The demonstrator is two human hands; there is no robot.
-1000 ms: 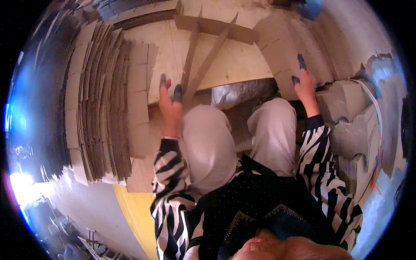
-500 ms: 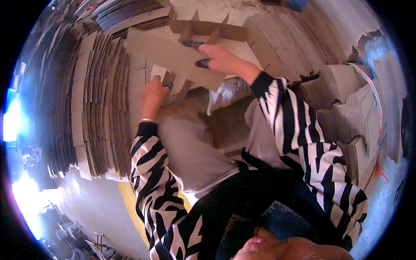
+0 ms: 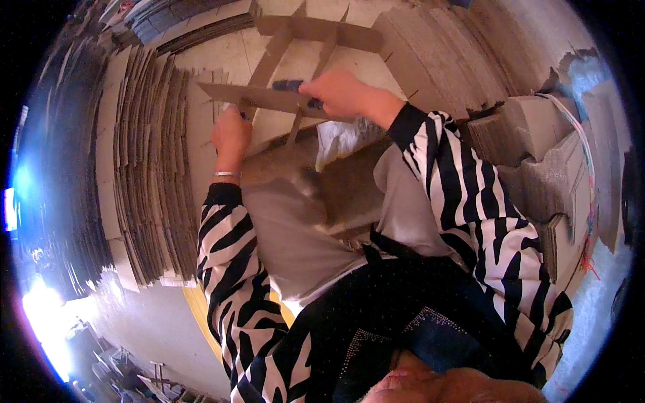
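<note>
My right hand point(image 3: 339, 94), with dark coverings on its fingertips, grips a long cardboard strip point(image 3: 265, 98) that stands nearly on edge. My left hand point(image 3: 230, 134) is closed near the strip's left end, its fingertips partly hidden. It seems to pinch the near end of a cardboard cross strip point(image 3: 274, 55). A second cross strip point(image 3: 326, 52) runs beneath my right hand. Both cross strips meet a standing cardboard strip point(image 3: 339, 35) at the far side, forming a divider grid. Whether the held strip sits in their slots I cannot tell.
Tall stacks of cardboard sheets point(image 3: 151, 168) stand on the left. More cardboard stacks point(image 3: 443, 57) lie at the far right, with bent pieces point(image 3: 537, 127) nearer. A clear plastic bag point(image 3: 342, 140) lies before my knees. Coloured cords point(image 3: 583, 138) hang at the right.
The strip in my right hand has tipped from lying nearly flat to almost upright and now lies across the cross strips. My left hand has moved slightly away and left.
</note>
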